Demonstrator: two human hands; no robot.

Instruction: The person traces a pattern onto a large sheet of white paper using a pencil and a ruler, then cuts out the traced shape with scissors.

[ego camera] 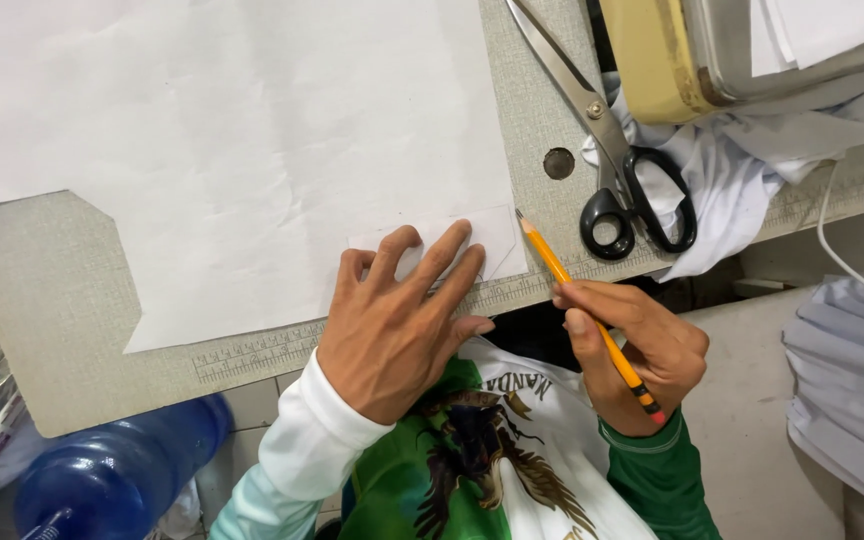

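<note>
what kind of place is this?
Likely a sewing or tailoring workshop: a cutting table with a ruler edge, large tailor's scissors, white paper under the left hand, and a pencil in the right hand.

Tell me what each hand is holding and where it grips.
The right hand holds a yellow pencil along its middle, tip toward the paper. The left hand grips nothing; it lies flat, pressing a small paper piece onto the large white sheet.
</note>
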